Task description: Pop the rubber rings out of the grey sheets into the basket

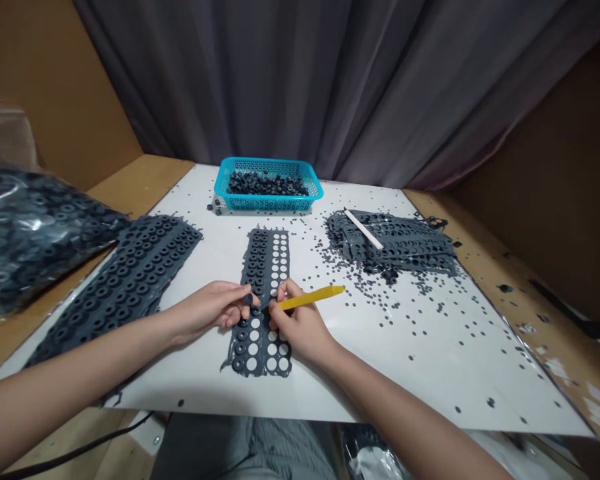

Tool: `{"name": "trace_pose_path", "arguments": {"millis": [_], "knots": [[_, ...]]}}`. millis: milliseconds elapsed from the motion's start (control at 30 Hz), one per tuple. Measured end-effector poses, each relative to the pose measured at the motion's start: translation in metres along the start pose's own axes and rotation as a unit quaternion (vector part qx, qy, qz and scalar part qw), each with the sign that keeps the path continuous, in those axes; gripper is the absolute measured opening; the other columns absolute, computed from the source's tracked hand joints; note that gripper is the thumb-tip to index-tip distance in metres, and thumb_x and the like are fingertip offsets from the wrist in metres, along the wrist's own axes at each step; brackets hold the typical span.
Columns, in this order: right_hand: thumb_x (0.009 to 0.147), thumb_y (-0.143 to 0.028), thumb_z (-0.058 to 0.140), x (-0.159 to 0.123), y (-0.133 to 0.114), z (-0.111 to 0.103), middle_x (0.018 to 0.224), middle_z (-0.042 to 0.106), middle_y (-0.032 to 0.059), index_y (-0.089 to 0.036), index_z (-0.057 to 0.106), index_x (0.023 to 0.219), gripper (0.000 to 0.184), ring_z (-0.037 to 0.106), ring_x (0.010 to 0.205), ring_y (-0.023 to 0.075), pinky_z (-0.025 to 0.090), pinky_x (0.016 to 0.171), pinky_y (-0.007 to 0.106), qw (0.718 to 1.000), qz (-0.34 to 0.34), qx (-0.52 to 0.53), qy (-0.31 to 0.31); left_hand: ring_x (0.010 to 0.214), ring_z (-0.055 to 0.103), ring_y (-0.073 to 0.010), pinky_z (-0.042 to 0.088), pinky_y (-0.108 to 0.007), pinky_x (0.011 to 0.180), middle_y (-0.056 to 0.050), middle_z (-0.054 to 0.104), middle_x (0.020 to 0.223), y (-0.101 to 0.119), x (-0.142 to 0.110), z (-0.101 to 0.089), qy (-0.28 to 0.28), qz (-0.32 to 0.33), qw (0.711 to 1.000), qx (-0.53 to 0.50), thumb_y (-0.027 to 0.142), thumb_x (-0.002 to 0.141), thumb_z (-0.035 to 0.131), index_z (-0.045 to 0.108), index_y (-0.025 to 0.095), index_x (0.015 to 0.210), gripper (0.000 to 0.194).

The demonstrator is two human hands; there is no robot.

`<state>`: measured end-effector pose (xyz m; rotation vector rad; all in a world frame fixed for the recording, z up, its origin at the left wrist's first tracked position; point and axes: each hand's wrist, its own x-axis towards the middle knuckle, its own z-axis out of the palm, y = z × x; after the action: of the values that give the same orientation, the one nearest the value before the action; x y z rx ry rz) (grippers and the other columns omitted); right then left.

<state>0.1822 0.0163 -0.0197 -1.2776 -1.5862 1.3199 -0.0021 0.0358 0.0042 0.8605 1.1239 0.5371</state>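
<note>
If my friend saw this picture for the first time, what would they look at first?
Probably the bright blue plastic basket holding small dark pieces, at the far side of the white work surface. Next, maybe the yellow stick-like tool in the right hand, by the dark grey sheet with round holes in the middle. The bulging clear plastic bag at the left is eye-catching too.

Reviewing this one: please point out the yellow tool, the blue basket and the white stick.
Yellow tool point(316, 295): head view, middle of its exposed shaft.
Blue basket point(267, 203): head view, its front wall.
White stick point(363, 229): head view, middle of its length.
</note>
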Motion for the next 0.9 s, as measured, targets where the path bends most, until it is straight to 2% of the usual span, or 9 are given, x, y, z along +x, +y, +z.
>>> {"name": "trace_pose_path", "arguments": {"millis": [300,533,700,800,900], "knots": [[0.078,-0.019,0.045,0.001,0.0,0.0,0.058,0.044,-0.0068,-0.022,0.036,0.077,0.01,0.044,0.049,0.0099,0.033,0.048,0.02,0.999,-0.031,-0.026,-0.006,0.04,0.04,-0.0033,0.027,-0.014,0.037,-0.004,0.059,0.059,0.002,-0.002,0.001,0.01,-0.045,0.998,-0.042,0.042,0.08,0.059,0.066,0.008,0.083,0.035],[0.078,-0.019,0.045,0.0,-0.002,-0.001,0.059,0.043,-0.0063,-0.023,0.036,0.077,0.009,0.043,0.051,0.0107,0.033,0.049,0.021,0.999,-0.028,-0.025,-0.009,0.048,0.048,-0.0039,0.037,-0.013,0.044,-0.002,0.061,0.071,0.0,-0.003,0.0,-0.02,-0.016,0.998,-0.054,0.032,0.08,0.062,0.064,0.013,0.089,0.022],[0.078,-0.019,0.045,0.0,-0.002,-0.002,0.06,0.044,-0.0063,-0.023,0.036,0.077,0.01,0.044,0.051,0.0108,0.033,0.05,0.021,0.999,-0.027,-0.029,-0.01,0.054,0.05,-0.0046,0.042,-0.014,0.049,-0.002,0.059,0.078,0.0,-0.006,0.0,-0.03,-0.007,0.998,-0.05,0.028,0.081,0.059,0.062,0.015,0.094,0.019],[0.078,-0.019,0.044,0.0,-0.003,-0.002,0.059,0.045,-0.0063,-0.023,0.036,0.077,0.009,0.044,0.05,0.0107,0.033,0.049,0.021,0.999,-0.024,-0.034,-0.011,0.061,0.053,-0.0084,0.044,-0.018,0.051,-0.001,0.055,0.077,0.005,-0.008,-0.001,-0.045,0.007,0.997,-0.058,0.017,0.075,0.056,0.06,0.016,0.093,0.019],[0.078,-0.019,0.044,0.0,-0.004,-0.002,0.058,0.046,-0.0065,-0.023,0.036,0.077,0.009,0.044,0.049,0.0105,0.033,0.048,0.021,0.999,-0.016,-0.033,-0.009,0.059,0.049,-0.0101,0.039,-0.02,0.048,0.0,0.049,0.072,0.011,-0.009,-0.002,-0.056,0.032,0.997,-0.034,0.009,0.065,0.048,0.058,0.016,0.088,0.026]]}}
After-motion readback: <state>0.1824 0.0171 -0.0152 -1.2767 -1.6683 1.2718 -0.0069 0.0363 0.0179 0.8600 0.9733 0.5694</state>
